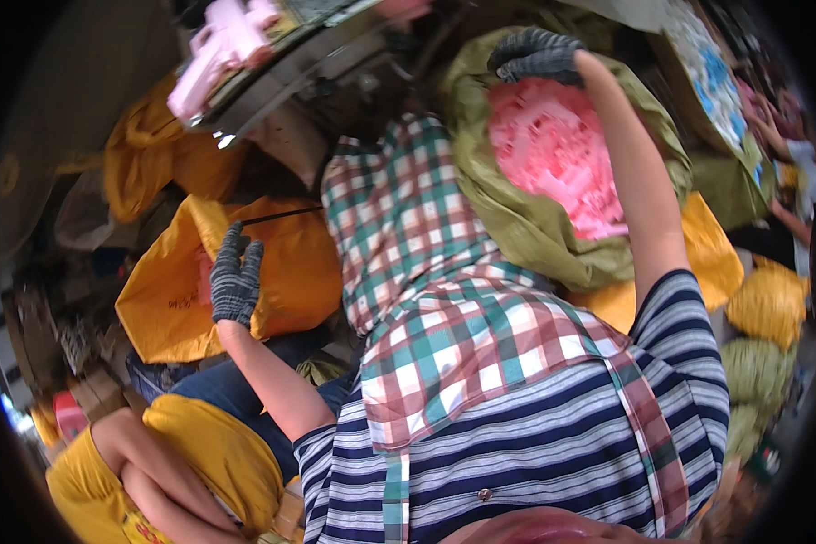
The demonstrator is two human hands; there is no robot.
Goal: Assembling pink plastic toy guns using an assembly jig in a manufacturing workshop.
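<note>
Sacks crowded the view. The olive-green sack [526,227] stood open at the mouth, its cloth crumpled and folded back, and it was filled to the brim with small pink plastic pieces [553,150] of one kind, pale to bright pink, heaped in a loose mound. It lay on the person's right, in the upper middle of the picture, behind the checked green, red and white cloth [426,281] that hung down over the person's striped shirt [535,435].

The right hand [535,54], in a dark grey knitted glove, sat at the far rim of that sack, just above the pink heap. Its fingers [517,65] were curled over the rim of the cloth; whether they pinched the cloth or only rested on it could not be told.

The left hand [234,276], gloved the same way, was well apart from the green sack, on the other side of the checked cloth. It lay against the top of a yellow sack [286,263], fingers [231,245] spread and pointing up, closed on nothing that showed.

A pink plastic moulded part [222,45] lay on a machine at the upper left. Another person in a yellow shirt [208,453] crouched at the lower left. More yellow and green sacks [762,335] were piled at the right.
</note>
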